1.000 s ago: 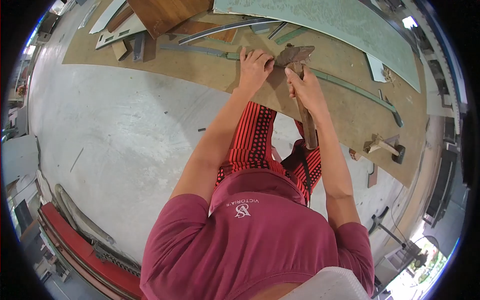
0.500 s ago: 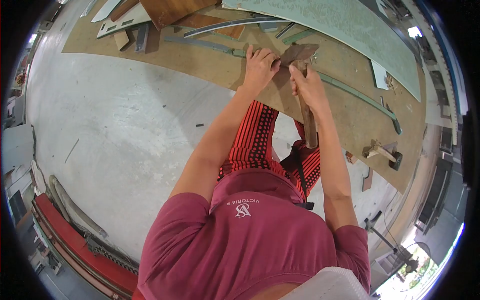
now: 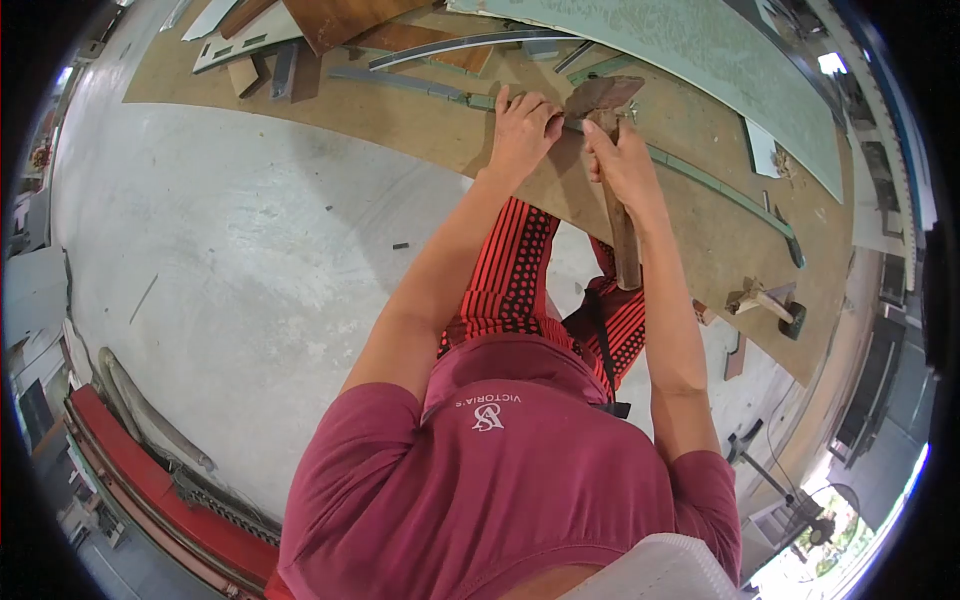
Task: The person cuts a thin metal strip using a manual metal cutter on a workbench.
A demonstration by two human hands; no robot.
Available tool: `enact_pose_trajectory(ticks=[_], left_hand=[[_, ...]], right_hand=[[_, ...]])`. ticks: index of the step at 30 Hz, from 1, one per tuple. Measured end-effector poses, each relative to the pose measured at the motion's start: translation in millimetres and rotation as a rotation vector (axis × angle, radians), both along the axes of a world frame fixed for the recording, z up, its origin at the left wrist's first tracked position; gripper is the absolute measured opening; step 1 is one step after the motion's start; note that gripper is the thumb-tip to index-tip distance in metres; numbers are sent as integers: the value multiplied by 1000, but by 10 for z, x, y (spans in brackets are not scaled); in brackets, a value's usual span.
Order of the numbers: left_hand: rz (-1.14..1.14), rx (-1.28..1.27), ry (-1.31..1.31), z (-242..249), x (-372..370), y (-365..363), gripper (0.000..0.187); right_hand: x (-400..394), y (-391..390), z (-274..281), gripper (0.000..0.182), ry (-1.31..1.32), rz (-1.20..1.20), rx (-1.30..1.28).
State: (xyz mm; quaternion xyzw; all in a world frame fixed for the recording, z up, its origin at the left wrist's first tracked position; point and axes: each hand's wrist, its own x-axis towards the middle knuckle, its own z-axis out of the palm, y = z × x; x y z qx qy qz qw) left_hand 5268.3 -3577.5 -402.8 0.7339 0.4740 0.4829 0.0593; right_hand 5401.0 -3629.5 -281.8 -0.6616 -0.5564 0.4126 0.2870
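A long, narrow green-grey strip (image 3: 715, 186) runs across the workbench and passes under both hands. My left hand (image 3: 524, 135) is closed on the strip near the bench's front edge, with thumb and forefinger bent together; the exact fingertip contact is partly hidden. My right hand (image 3: 622, 165) is wrapped around the wooden handle of a hatchet (image 3: 624, 245), just below its head. The broad, brown, rusty-looking hatchet head is above the strip, right of my left fingers. Its handle points down past the bench edge toward my legs.
On the brown workbench (image 3: 420, 130) lie a large pale green panel (image 3: 690, 75), a curved dark strip (image 3: 450, 48), brown boards (image 3: 345, 20) and small offcuts. A hammer-like tool (image 3: 775, 305) rests at the right corner. Red machinery (image 3: 150, 470) stands at lower left.
The hatchet and my right hand have shifted slightly right, and the hatchet head sits a little higher. My left hand stays in nearly the same place on the strip.
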Motion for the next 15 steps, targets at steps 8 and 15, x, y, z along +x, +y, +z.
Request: enact_pose_trajectory(ticks=[8,15], left_hand=[[-14,1,-24,-12,-3,-1,11],[-11,-41,28,12,-13,16,14]], right_hand=[[12,5,-78,44,37,17,-73],[53,-3,-137,40,72,-6,-67]])
